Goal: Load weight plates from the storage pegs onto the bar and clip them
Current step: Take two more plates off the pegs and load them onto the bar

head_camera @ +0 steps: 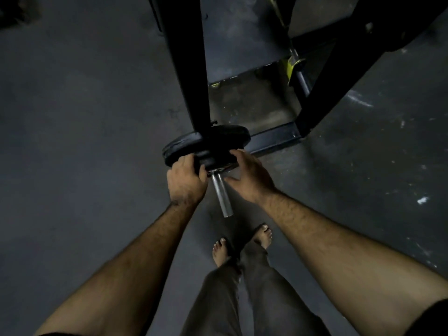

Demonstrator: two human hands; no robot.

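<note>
Dim light; detail is being lost in the shadows. Both bare forearms are being extended forward and down toward a black weight plate (206,144) that is being carried on a silver bar sleeve (221,194), close against a black rack upright (186,69). The plate's lower left rim is being gripped by the left hand (185,181): fingers curled over the edge, knuckles up, wrist slightly bent, grip clamped on the plate. The right hand (249,174) is being laid against the plate's lower right rim with fingers extended and loosely spread, thumb pointing toward the sleeve; its grip is apart, not closed around anything. The bare end of the sleeve is being left projecting toward the person, between the two wrists. Two sandalled feet (242,241) and grey trouser legs are being seen below, on the dark floor (72,141).
</note>
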